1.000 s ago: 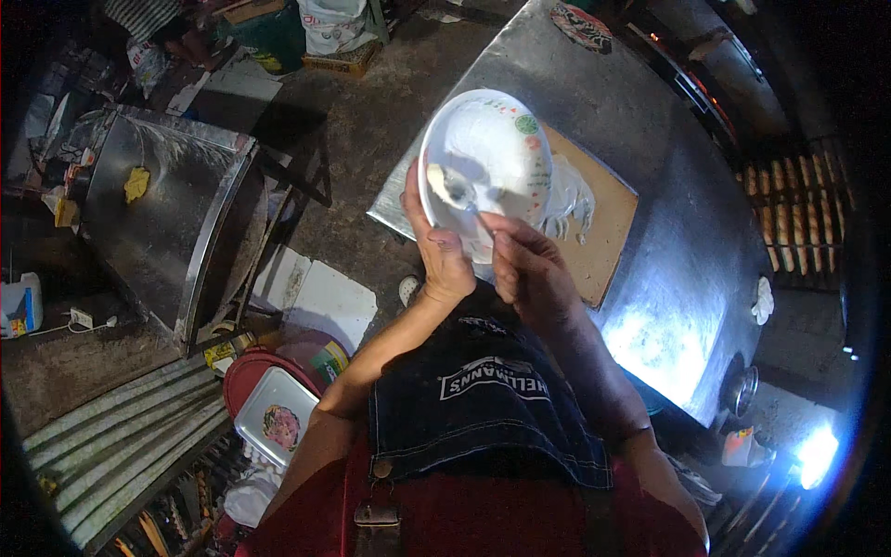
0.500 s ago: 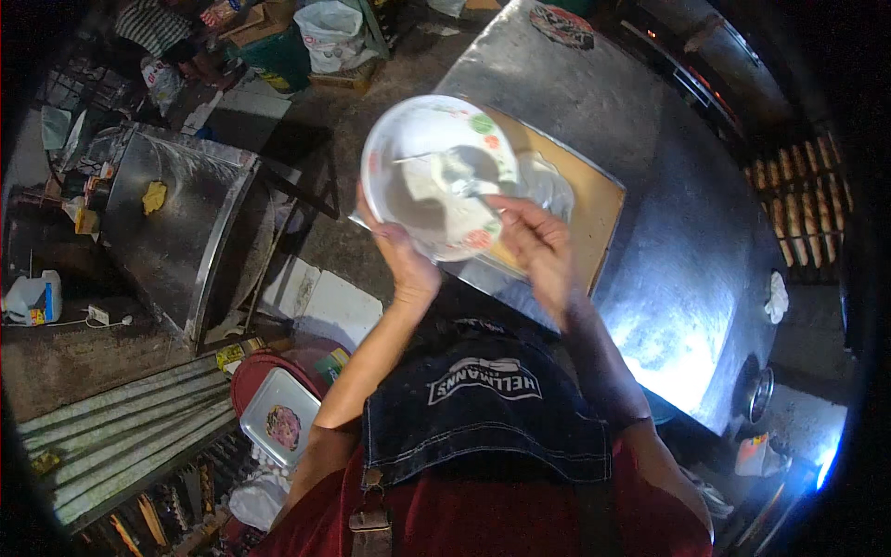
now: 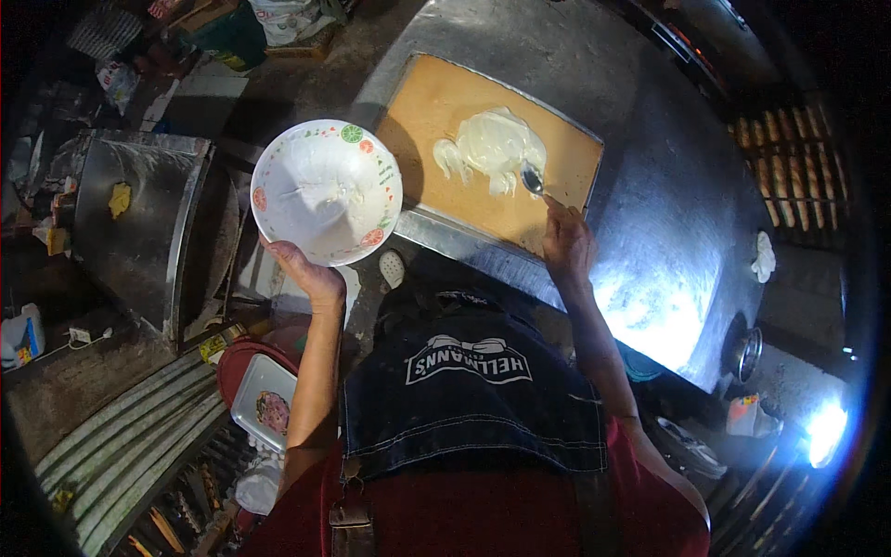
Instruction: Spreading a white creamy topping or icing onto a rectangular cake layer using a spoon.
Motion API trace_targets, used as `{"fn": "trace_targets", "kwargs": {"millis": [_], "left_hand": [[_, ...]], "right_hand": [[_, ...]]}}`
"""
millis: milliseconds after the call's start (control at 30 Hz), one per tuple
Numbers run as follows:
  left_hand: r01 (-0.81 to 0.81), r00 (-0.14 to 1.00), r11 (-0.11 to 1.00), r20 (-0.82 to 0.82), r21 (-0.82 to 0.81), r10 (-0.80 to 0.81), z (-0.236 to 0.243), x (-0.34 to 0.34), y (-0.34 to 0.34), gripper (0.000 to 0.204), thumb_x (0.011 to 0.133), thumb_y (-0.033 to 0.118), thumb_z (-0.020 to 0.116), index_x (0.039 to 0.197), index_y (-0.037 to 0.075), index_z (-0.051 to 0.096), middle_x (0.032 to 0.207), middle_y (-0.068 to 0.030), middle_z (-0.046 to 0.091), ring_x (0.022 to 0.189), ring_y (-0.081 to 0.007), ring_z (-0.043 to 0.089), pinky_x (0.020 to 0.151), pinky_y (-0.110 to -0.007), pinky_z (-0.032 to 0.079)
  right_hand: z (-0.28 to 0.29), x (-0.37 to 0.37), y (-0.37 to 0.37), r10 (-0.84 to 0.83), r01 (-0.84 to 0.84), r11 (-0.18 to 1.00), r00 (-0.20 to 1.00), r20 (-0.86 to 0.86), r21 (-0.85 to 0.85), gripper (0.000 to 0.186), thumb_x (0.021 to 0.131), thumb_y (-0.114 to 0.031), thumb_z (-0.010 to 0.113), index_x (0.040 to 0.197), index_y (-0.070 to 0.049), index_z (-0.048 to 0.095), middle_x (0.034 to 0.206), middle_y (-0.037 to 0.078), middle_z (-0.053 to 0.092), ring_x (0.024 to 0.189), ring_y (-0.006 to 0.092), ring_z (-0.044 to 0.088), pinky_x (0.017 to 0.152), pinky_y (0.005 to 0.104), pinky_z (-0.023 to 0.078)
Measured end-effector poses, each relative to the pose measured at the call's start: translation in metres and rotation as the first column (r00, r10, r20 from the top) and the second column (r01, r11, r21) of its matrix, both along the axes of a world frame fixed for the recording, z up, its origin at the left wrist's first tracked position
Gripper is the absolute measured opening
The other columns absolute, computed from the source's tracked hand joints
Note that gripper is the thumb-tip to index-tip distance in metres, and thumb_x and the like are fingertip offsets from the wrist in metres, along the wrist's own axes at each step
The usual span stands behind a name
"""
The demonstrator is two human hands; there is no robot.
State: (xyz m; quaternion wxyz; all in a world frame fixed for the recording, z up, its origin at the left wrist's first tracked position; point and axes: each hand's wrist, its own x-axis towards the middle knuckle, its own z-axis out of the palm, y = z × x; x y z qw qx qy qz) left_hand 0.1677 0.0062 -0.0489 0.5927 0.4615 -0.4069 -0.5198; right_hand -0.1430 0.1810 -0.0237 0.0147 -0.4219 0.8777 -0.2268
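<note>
A glossy pool of pale cream (image 3: 501, 139) lay near the middle of a flat tan sheet (image 3: 432, 93), with a smaller curl of it on the left. A metal spoon (image 3: 532, 179) stood at the cream's lower right edge, its handle gripped between the closed fingers of the right hand (image 3: 568, 243). The left hand (image 3: 311, 278) was clamped on the lower rim of a white bowl (image 3: 278, 167) with fruit prints and smears of cream inside, held up just left of the sheet. The sheet rested on a metal table (image 3: 650, 195), with a crumpled white cloth (image 3: 763, 258) near its right edge. Farther right, long loaves (image 3: 789, 186) stood in rows. At the left, a yellow cloth (image 3: 120, 200) lay on another metal table (image 3: 139, 251).
</note>
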Motion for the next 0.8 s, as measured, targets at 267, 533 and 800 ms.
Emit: {"fn": "trace_targets", "kwargs": {"millis": [267, 533, 800], "left_hand": [[0.068, 0.997, 0.997, -0.051, 0.041, -0.066, -0.026, 0.001, -0.02, 0.078, 0.103, 0.065, 0.032, 0.156, 0.007, 0.025, 0.157, -0.0156, 0.033, 0.141, -0.0294, 0.037, 0.117, -0.046, 0.03], [0.171, 0.974, 0.983, -0.16, 0.064, -0.159, -0.013, -0.005, -0.04, 0.081, 0.101, 0.066, 0.038, 0.151, 0.003, 0.027, 0.148, -0.0182, 0.038, 0.137, -0.0297, 0.04, 0.114, -0.045, 0.034], [0.209, 0.965, 0.976, -0.176, 0.06, -0.195, -0.021, -0.003, -0.053, 0.079, 0.102, 0.064, 0.039, 0.152, 0.004, 0.027, 0.149, -0.0186, 0.036, 0.138, -0.0296, 0.039, 0.116, -0.044, 0.03]], "right_hand": [[0.03, 0.005, 0.011, -0.093, -0.055, 0.936, 0.914, 0.395, 0.349, 0.029, 0.094, -0.022, 0.059, 0.116, -0.01, 0.074, 0.104, 0.016, 0.075, 0.099, 0.0303, 0.072, 0.087, 0.0418, 0.054], [0.023, 0.047, 0.001, -0.255, 0.177, 0.914, 0.95, 0.18, 0.364, 0.028, 0.097, -0.022, 0.059, 0.118, -0.011, 0.073, 0.11, 0.015, 0.074, 0.101, 0.0296, 0.071, 0.088, 0.038, 0.054], [0.009, 0.038, 0.005, -0.145, 0.163, 0.97, 0.984, -0.107, 0.18, 0.023, 0.095, -0.015, 0.06, 0.112, -0.011, 0.073, 0.097, 0.016, 0.074, 0.09, 0.0352, 0.071, 0.079, 0.0461, 0.056]]}}
